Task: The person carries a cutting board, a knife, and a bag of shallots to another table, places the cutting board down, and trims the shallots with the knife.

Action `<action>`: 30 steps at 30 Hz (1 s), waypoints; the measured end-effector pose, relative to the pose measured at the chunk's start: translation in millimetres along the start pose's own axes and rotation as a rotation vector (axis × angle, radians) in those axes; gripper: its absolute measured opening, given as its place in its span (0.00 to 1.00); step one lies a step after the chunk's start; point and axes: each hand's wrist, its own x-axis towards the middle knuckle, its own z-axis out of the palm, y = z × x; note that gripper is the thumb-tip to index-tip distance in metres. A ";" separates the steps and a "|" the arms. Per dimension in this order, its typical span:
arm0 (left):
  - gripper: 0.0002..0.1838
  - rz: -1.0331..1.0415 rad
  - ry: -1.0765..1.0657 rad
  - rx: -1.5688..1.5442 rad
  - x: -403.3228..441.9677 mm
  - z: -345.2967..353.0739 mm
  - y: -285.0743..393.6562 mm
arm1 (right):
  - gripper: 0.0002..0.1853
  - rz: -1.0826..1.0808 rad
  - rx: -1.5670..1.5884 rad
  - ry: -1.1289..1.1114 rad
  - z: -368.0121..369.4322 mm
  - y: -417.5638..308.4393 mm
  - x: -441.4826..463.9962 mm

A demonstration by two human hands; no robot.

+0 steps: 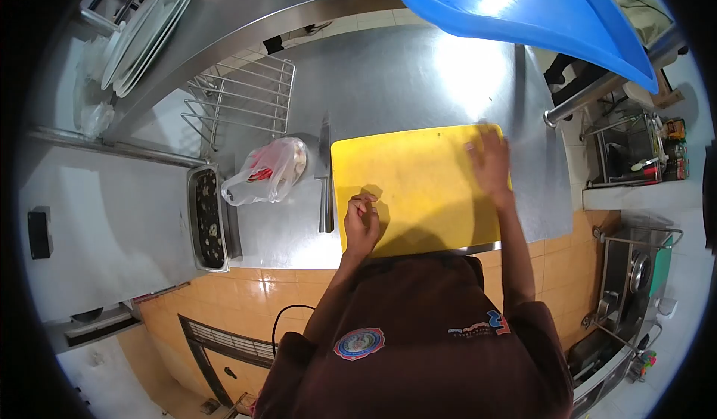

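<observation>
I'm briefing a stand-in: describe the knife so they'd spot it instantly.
On the steel table, find the yellow board. Just left of it, between it and the plastic bag, lies the knife. It is long, narrow and straight, unlike the broad board or crumpled bag.

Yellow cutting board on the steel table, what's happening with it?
A person is at the cutting board with both hands. The right hand is spread near its right edge, and the left hand is curled over its near-left part; whether that one holds anything is unclear. A knife lies just left of the board, with a knotted-looking plastic bag beyond it, all on the steel table.
</observation>
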 end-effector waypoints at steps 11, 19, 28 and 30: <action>0.13 -0.004 -0.070 0.022 0.6 -3.7 1.9 | 0.16 -0.053 0.002 0.205 39.5 -69.9 5.5; 0.14 0.056 -0.052 0.015 2.9 0.7 0.0 | 0.12 -0.054 -0.049 0.216 43.4 -71.3 9.8; 0.15 0.045 0.016 -0.079 1.1 0.7 -5.6 | 0.16 0.030 0.243 0.174 46.6 -54.4 9.0; 0.14 0.029 0.012 -0.041 -0.6 -0.3 -3.6 | 0.17 -0.052 0.134 0.228 45.4 -60.2 8.0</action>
